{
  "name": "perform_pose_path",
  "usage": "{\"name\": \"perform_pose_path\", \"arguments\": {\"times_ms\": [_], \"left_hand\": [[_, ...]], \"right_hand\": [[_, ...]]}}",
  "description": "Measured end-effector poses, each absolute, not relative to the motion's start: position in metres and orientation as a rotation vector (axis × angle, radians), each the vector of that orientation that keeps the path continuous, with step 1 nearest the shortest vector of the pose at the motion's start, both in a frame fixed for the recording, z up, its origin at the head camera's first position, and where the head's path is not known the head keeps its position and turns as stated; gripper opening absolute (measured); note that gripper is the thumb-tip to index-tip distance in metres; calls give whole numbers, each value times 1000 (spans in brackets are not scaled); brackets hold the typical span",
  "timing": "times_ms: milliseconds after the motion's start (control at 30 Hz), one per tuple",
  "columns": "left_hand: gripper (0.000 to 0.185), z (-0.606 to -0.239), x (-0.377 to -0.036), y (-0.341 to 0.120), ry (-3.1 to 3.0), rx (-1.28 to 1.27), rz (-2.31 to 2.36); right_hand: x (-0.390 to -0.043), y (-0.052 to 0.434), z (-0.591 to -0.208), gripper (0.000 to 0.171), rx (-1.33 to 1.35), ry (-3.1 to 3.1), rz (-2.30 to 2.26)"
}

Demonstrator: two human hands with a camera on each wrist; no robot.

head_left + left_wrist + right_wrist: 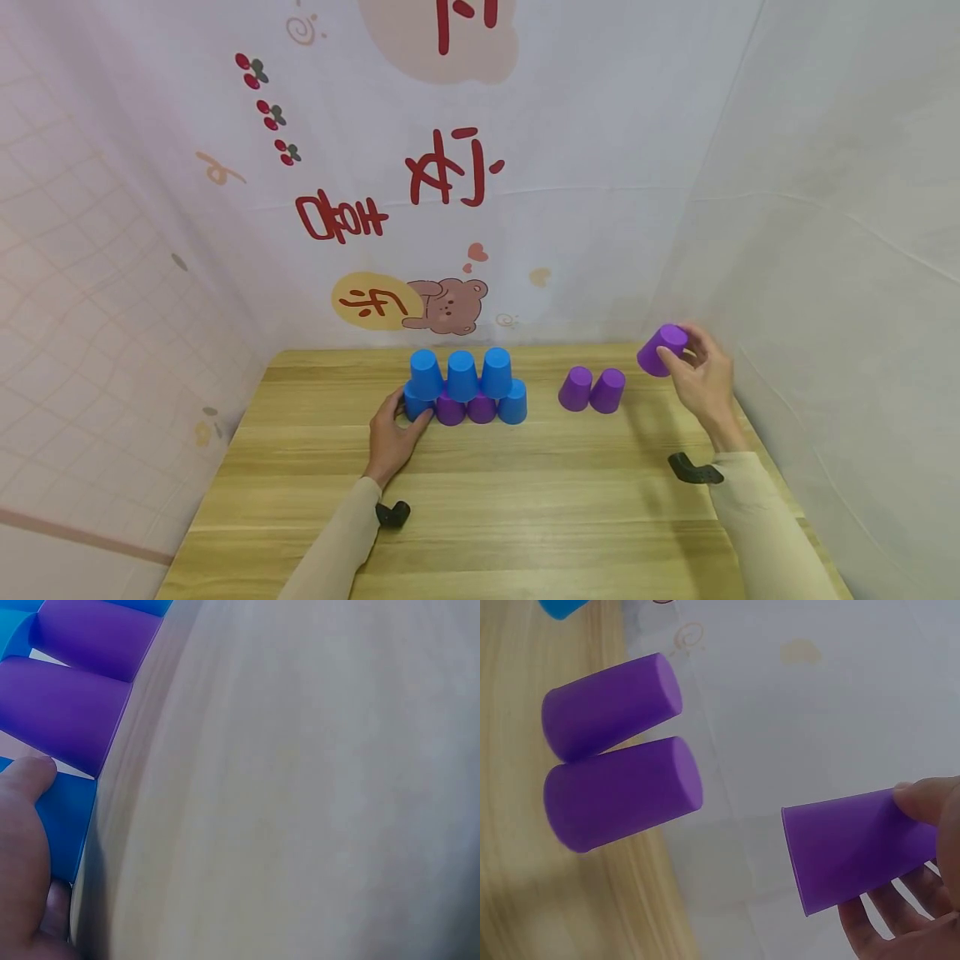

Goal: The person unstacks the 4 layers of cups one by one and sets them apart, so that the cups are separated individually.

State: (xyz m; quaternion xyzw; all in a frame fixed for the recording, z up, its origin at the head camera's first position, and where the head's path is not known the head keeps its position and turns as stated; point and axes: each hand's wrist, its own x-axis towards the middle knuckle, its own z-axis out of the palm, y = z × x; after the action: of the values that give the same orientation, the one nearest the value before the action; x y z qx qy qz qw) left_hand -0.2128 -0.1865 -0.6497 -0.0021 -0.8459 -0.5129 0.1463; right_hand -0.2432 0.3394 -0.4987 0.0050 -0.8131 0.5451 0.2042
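My right hand (pixel 705 379) grips a purple cup (pixel 660 352) between thumb and fingers, held tilted in the air with its mouth down. In the right wrist view, the fingers wrap the side of that cup (pixel 855 851). At the left, my left hand (pixel 393 437) holds the lower-left blue cup (pixel 417 405), thumb on its front and fingers round its far side. That cup stands in a bottom row with two purple cups (pixel 452 409) and another blue cup (pixel 513 403). Three upside-down blue cups (pixel 462 375) sit on top of this row.
Two upside-down purple cups (pixel 575 389) stand side by side on the wooden table (pixel 540 500), between the stack and my right hand. A printed cloth (pixel 600 208) hangs behind the table's back edge, and pale cloth (pixel 840 292) borders the right side.
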Motion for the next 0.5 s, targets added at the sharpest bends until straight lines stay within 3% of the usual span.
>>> {"name": "perform_pose_path", "arguments": {"times_ms": [500], "left_hand": [[73, -648, -211, -185, -2445, -1, -1439]], "right_hand": [[-241, 346, -538, 60, -46, -2342, 1514]]}}
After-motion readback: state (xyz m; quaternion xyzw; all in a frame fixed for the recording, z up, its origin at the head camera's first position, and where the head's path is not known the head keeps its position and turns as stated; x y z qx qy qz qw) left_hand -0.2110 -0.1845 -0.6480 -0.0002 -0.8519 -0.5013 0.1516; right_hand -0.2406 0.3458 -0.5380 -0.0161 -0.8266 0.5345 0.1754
